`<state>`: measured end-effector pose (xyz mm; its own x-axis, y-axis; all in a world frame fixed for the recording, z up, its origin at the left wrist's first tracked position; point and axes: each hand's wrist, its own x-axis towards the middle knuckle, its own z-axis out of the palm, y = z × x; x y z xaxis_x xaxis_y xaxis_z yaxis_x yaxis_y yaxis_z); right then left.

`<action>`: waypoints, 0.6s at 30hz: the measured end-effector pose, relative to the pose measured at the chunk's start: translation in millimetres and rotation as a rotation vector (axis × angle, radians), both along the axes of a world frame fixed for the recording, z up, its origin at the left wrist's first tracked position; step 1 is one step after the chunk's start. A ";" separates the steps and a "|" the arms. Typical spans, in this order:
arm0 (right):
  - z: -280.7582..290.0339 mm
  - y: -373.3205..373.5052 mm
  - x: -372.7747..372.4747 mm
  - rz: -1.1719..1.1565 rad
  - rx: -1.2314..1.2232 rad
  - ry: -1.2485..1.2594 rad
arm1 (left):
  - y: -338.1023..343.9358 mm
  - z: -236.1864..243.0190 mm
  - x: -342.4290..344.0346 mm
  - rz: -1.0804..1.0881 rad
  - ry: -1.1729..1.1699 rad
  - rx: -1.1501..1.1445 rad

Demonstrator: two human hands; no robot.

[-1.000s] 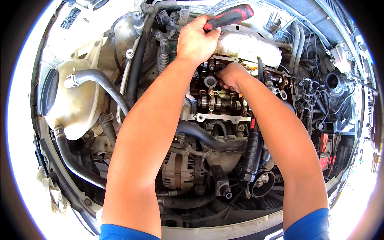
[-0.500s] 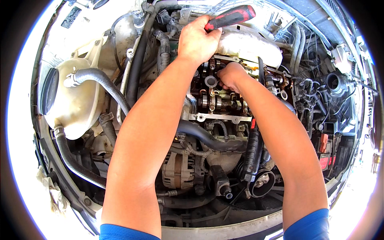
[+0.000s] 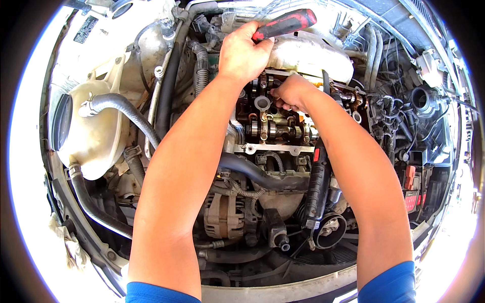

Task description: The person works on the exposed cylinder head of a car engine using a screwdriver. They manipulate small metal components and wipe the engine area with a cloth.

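From where I stand, the right hand (image 3: 294,93) has the tighter spot, reaching inside the pale metal rim (image 3: 275,148) of the engine's open top, with the silver shield (image 3: 313,58) close behind its knuckles. The forearms leave a wide gap between them over the alternator (image 3: 222,214), though a black ribbed grip (image 3: 317,192) stands near the right one. The left hand (image 3: 244,54), up beside the shield, has its fingers wrapped around a black-and-red handle (image 3: 286,25), which juts rightward past the thumb. The right fingers curl down among the camshafts (image 3: 273,130); whether they pinch anything, I can't tell.
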<state>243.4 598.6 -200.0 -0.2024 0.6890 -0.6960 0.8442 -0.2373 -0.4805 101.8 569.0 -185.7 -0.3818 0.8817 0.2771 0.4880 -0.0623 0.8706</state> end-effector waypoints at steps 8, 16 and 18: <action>-13.3 1.4 4.6 0.143 0.077 -0.105 | -0.6 1.9 2.3 -0.001 0.038 0.023; -39.6 17.1 4.6 0.397 0.187 -0.302 | 1.1 -0.7 4.0 -0.018 0.054 0.020; -33.2 16.8 1.9 0.420 0.148 -0.293 | -1.2 -0.9 3.1 -0.027 0.069 0.002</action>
<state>245.3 615.4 -233.2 -0.2940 0.6856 -0.6660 0.9557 0.2026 -0.2134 104.8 567.8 -186.6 -0.3381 0.8908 0.3037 0.5447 -0.0779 0.8350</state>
